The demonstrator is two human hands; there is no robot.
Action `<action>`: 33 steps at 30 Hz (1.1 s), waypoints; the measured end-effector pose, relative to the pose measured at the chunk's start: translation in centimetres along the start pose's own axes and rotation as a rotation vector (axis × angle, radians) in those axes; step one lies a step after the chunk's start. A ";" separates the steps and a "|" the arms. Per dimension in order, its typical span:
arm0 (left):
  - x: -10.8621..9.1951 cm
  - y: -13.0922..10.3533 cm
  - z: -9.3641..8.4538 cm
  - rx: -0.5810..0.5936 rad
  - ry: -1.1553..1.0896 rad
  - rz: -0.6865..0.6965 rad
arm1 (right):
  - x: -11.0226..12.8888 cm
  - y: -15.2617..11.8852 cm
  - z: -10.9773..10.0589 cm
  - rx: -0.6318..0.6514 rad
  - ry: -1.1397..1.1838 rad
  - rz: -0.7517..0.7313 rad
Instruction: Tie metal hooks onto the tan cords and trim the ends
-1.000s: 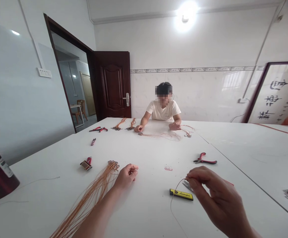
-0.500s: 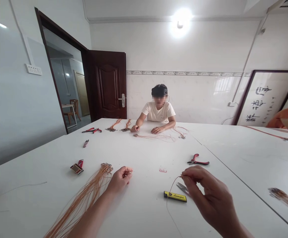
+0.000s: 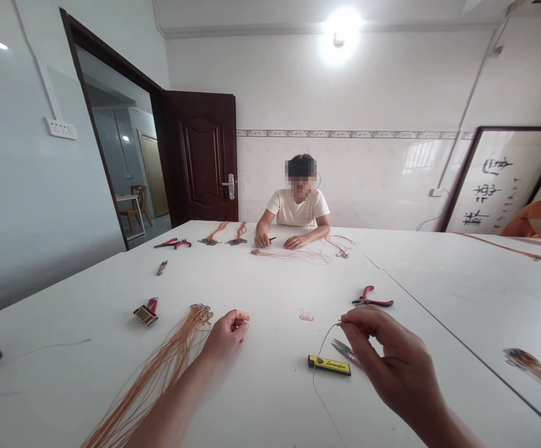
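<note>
Between thumb and forefinger, my right hand point(image 3: 387, 358) pinches the end of a thin brown cord point(image 3: 316, 379), which loops down to the table and trails toward me. Below that hand lie a yellow lighter point(image 3: 329, 365) and small scissors point(image 3: 344, 351), partly covered by my fingers. My left hand point(image 3: 227, 333) rests on the table with its fingers curled and pressed together; whatever they may hold is too small to make out. A bundle of orange-brown cords point(image 3: 172, 354) with metal clasps at its top lies beside and under my left forearm.
Red-handled pliers point(image 3: 373, 297) lie beyond my right hand. A matchbox-like box point(image 3: 146, 314), small nippers point(image 3: 161, 268) and more pliers point(image 3: 172, 243) lie to the left. Across the white table point(image 3: 270, 410) a person point(image 3: 298, 211) works with cords. Another cord bundle point(image 3: 536, 370) lies at right.
Both my hands stay nearly in place, the right still pinching the cord. The view has tilted slightly. The person opposite has moved one hand a little to the right.
</note>
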State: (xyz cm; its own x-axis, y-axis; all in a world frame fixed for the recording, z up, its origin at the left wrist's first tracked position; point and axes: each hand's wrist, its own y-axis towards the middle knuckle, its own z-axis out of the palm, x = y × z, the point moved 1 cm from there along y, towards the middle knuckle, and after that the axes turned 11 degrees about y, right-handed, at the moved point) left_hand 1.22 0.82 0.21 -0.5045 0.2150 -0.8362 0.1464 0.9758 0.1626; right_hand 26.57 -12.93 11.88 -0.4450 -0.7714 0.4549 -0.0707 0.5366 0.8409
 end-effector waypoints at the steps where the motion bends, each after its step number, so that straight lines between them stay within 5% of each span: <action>1: -0.1 -0.1 0.0 -0.001 0.001 0.000 | 0.0 0.0 0.0 0.002 -0.001 0.002; 21: -1.1 -0.6 0.3 -0.051 0.031 0.007 | -0.4 0.1 -0.1 0.002 -0.031 -0.036; 33: -12.8 -6.4 5.5 -0.001 -0.383 0.322 | -2.2 -0.6 1.9 0.150 0.051 0.177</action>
State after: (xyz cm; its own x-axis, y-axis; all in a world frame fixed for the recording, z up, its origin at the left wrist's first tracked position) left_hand 11.42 -8.45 6.98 -0.0846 0.4755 -0.8756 0.2429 0.8621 0.4447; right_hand 25.90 -10.88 9.82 -0.4165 -0.6752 0.6088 -0.1296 0.7069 0.6953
